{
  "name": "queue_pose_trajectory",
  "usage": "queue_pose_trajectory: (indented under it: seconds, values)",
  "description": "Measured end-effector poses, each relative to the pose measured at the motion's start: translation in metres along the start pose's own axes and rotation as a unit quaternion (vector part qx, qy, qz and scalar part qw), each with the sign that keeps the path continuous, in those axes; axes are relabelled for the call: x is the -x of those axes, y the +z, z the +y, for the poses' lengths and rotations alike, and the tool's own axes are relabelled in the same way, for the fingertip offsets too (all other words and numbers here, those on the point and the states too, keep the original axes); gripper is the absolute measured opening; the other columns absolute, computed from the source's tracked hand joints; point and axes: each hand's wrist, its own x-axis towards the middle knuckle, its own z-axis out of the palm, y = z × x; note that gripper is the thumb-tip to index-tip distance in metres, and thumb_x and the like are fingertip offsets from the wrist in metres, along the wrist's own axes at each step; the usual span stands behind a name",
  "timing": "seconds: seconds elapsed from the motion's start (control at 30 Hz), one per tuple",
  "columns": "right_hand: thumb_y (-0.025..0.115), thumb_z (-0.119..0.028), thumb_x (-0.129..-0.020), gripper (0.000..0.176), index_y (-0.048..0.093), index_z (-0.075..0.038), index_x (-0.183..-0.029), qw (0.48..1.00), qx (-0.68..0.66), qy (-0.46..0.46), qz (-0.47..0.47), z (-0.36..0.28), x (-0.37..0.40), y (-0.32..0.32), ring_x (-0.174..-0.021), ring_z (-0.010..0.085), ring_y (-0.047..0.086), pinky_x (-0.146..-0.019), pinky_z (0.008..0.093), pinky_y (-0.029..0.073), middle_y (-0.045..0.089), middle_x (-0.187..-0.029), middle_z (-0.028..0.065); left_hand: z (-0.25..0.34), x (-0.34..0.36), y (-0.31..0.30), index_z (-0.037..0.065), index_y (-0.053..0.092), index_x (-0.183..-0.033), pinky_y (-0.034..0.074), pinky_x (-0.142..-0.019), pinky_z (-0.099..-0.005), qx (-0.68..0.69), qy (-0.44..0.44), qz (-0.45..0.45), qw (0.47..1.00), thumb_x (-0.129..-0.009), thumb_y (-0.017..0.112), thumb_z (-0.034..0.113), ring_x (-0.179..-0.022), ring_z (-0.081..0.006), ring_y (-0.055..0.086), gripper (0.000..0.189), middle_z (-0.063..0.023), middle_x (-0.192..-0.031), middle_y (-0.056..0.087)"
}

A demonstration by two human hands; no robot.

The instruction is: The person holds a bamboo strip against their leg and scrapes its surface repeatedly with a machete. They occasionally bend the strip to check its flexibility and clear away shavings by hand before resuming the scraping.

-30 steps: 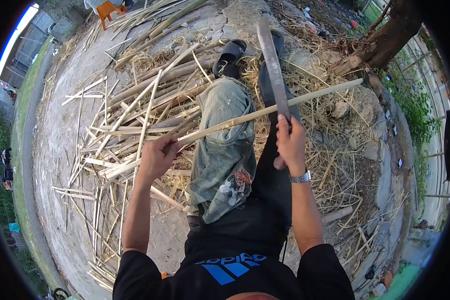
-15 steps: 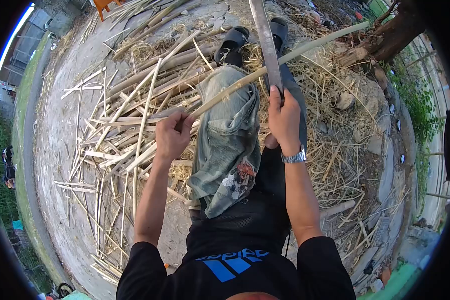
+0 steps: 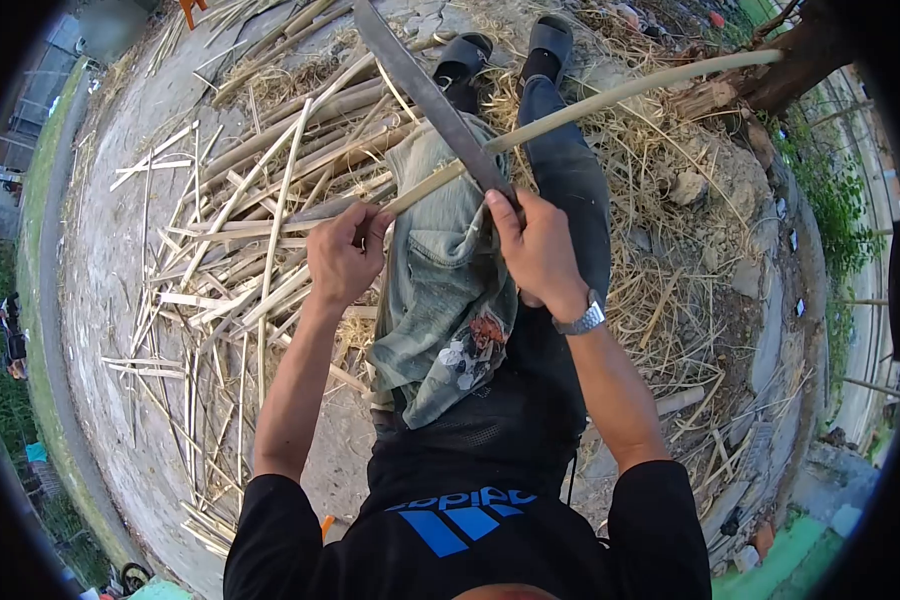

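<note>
My left hand (image 3: 346, 252) pinches the near end of a long bamboo strip (image 3: 610, 97), which runs up to the right toward a tree trunk. In my right hand (image 3: 536, 243) is the handle of a machete (image 3: 418, 84). Its long dark blade slants up to the left and crosses over the strip just right of my left hand. Beneath both, a worn grey-green cloth (image 3: 432, 290) covers my left thigh, with a reddish and white patch near its lower end. The machete's handle is mostly hidden by my fingers.
A heap of split bamboo pieces (image 3: 260, 225) spreads over the concrete on the left. Pale shavings (image 3: 660, 300) lie thick on the right, around a stone (image 3: 689, 189). A tree trunk (image 3: 795, 65) leans in at the upper right. My feet wear dark sandals (image 3: 551, 42).
My right hand has moved left and the machete has swung from nearly upright to slanting left across the strip. The strip's far end has shifted right; my left hand stays on it.
</note>
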Motion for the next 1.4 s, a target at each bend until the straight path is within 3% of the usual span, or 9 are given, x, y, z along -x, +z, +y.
queue_pose_trajectory:
  seconds: [0.1,0.23,0.33,0.6,0.77,1.0,1.13,1.3,1.4]
  values:
    - [0.062,-0.032,-0.105,0.038,0.062,0.004,-0.090,0.997,0.004,0.028,0.074,-0.004,-0.021,-0.021,-0.049,0.0296,0.058,-0.051,0.0405,0.043,0.058,-0.059,0.0177,-0.004,-0.001,-0.002,0.006,0.070,-0.085,0.042,-0.048,-0.0344,0.009,-0.007,-0.022,1.000,-0.093,0.076,0.019,-0.047,-0.0232,0.059,0.017,-0.0088,-0.060,0.064]
    - [0.060,-0.032,-0.105,0.038,0.064,0.003,-0.092,0.994,0.018,-0.055,0.090,0.014,-0.013,0.011,-0.066,0.0464,0.066,-0.057,0.0472,0.047,0.062,-0.067,0.0244,0.004,-0.003,-0.001,0.008,0.069,-0.084,0.043,-0.047,-0.0350,-0.039,0.052,0.010,0.998,-0.093,0.077,0.019,-0.048,-0.0226,0.060,0.016,-0.0064,-0.061,0.065]
    - [0.062,-0.032,-0.105,0.036,0.066,0.003,-0.096,1.000,-0.020,0.012,-0.018,-0.012,-0.002,-0.008,-0.057,0.0389,0.063,-0.055,0.0429,0.047,0.061,-0.064,0.0227,-0.006,-0.002,0.001,0.011,0.068,-0.083,0.044,-0.046,-0.0359,-0.066,0.090,0.020,0.994,-0.092,0.077,0.020,-0.049,-0.0220,0.061,0.016,-0.0044,-0.063,0.066]
    - [0.059,-0.033,-0.106,0.038,0.066,0.003,-0.098,0.998,0.005,0.001,0.065,0.010,-0.002,0.006,-0.061,0.0373,0.065,-0.056,0.0426,0.046,0.062,-0.067,0.0210,-0.004,0.002,0.004,0.011,0.069,-0.085,0.048,-0.050,-0.0334,-0.164,0.176,0.114,0.964,-0.089,0.079,0.016,-0.055,-0.0208,0.067,0.012,-0.0043,-0.071,0.071]
    - [0.060,-0.031,-0.106,0.036,0.067,0.004,-0.099,0.989,-0.042,0.135,0.044,0.017,-0.015,-0.032,-0.058,0.0348,0.064,-0.056,0.0413,0.046,0.062,-0.066,0.0199,0.000,0.000,-0.004,0.012,0.069,-0.085,0.047,-0.050,-0.0339,-0.154,0.158,0.072,0.973,-0.090,0.077,0.016,-0.056,-0.0221,0.066,0.011,-0.0025,-0.071,0.070]
    - [0.060,-0.032,-0.106,0.036,0.068,0.003,-0.101,0.998,-0.049,0.032,0.001,0.010,0.005,-0.016,-0.054,0.0305,0.059,-0.056,0.0406,0.046,0.061,-0.065,0.0181,0.000,0.001,0.000,0.011,0.067,-0.083,0.045,-0.047,-0.0366,-0.118,0.092,0.046,0.988,-0.091,0.078,0.020,-0.053,-0.0242,0.065,0.015,-0.0035,-0.066,0.068]
    - [0.060,-0.034,-0.106,0.038,0.069,0.003,-0.100,0.960,-0.161,0.229,0.021,0.017,-0.001,-0.020,-0.056,0.0218,0.059,-0.055,0.0375,0.045,0.061,-0.065,0.0154,0.011,-0.001,0.004,0.012,0.066,-0.082,0.044,-0.046,-0.0369,-0.131,0.117,0.066,0.982,-0.091,0.078,0.022,-0.052,-0.0248,0.065,0.018,-0.0042,-0.063,0.066]
    - [0.062,-0.038,-0.104,0.043,0.069,0.004,-0.096,0.984,-0.146,0.090,-0.045,0.000,0.026,0.014,-0.050,0.0131,0.055,-0.049,0.0328,0.044,0.063,-0.065,0.0075,0.015,-0.006,0.000,0.012,0.067,-0.081,0.044,-0.046,-0.0376,-0.082,0.078,0.037,0.993,-0.090,0.078,0.021,-0.050,-0.0249,0.064,0.016,-0.0058,-0.062,0.067]
    - [0.057,-0.044,-0.107,0.043,0.058,-0.005,-0.088,0.942,-0.255,0.212,0.049,0.009,-0.002,-0.028,-0.041,0.0063,0.046,-0.036,0.0242,0.033,0.048,-0.057,-0.0037,0.008,0.003,-0.008,0.010,0.069,-0.083,0.045,-0.047,-0.0356,-0.079,0.019,-0.011,0.997,-0.090,0.078,0.020,-0.050,-0.0236,0.065,0.015,-0.0065,-0.065,0.070]
